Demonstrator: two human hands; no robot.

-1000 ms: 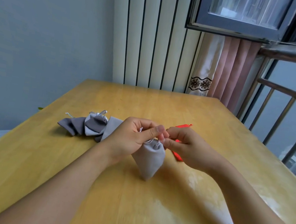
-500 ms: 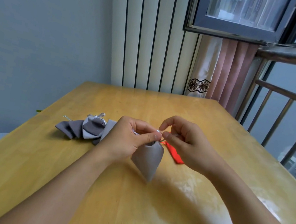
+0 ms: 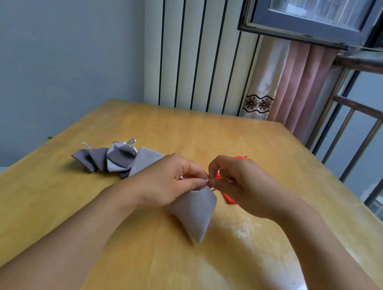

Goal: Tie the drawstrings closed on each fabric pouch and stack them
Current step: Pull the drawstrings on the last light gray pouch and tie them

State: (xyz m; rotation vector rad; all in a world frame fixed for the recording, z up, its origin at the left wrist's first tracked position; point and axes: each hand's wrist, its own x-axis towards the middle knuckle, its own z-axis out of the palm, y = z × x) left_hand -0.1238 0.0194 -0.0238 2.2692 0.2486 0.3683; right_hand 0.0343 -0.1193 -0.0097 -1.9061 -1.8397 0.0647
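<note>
Light grey pouch (image 3: 196,212) held above the tabletop (image 3: 212,133), near centre, in front of the body. Long axis roughly upright, slightly tilted: gathered neck up at the hands, pointed bottom corner down and just off or barely at the wood; contact could not be told. Neck cinched narrow, body flaring below it.

Left hand (image 3: 166,183) at the neck from the left, fingers curled, thumb and forefinger pinched on the silver drawstring (image 3: 208,180) at the pouch's top. Right hand (image 3: 241,185) met it from the right, fingers curled, fingertips pinched on the same drawstring just beside the left thumb. Cord mostly hidden between the fingertips; knot state not readable.

Pile of grey pouches (image 3: 115,160) flat on the tabletop to the left, behind the left hand, overlapping, darker and lighter pieces mixed, long axes running roughly left to right. One silver bow (image 3: 128,142) seen at the pile's far edge.

Red pouch (image 3: 228,197) flat on the wood behind the right hand, mostly covered by it.

Radiator (image 3: 196,45), curtain (image 3: 293,80), window railing (image 3: 374,138) beyond the far edge.
</note>
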